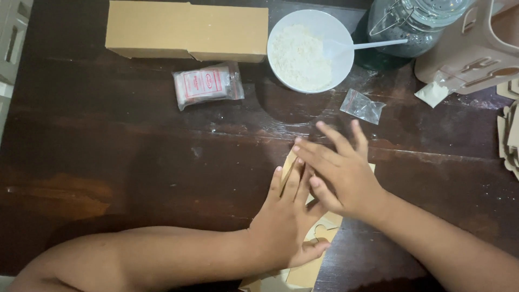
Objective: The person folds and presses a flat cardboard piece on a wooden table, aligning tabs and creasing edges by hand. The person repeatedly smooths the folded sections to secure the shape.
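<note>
1. Tan cardboard sheet (309,270) with cut-out shapes lies flat on the dark wooden table (119,162) at the lower centre of the frame, largely covered by both hands.
2. Left hand (286,221) rests palm-down on the sheet, fingers stretched flat and close together, gripping nothing; its thumb lies across a cut-out near the sheet's lower part.
3. Right hand (343,173) sits just above and to the right of the left, fingers spread wide and extended, pressing on the sheet's upper edge and overlapping the left fingertips. It holds nothing.
4. White bowl (335,32) of white powder stands at the upper centre, well apart from the hands, with a clear plastic spoon (362,46) resting in it.
5. Small clear plastic bag (362,106) lies between the bowl and the right hand.
6. Sealed packet with a red label (208,85) lies left of the bowl; a long tan cardboard box (186,31) sits above it in the upper left.
7. Glass jar (413,24) stands at the upper right, beside a beige cardboard structure (470,51).
8. More cardboard pieces (511,138) lie at the right edge.
</note>
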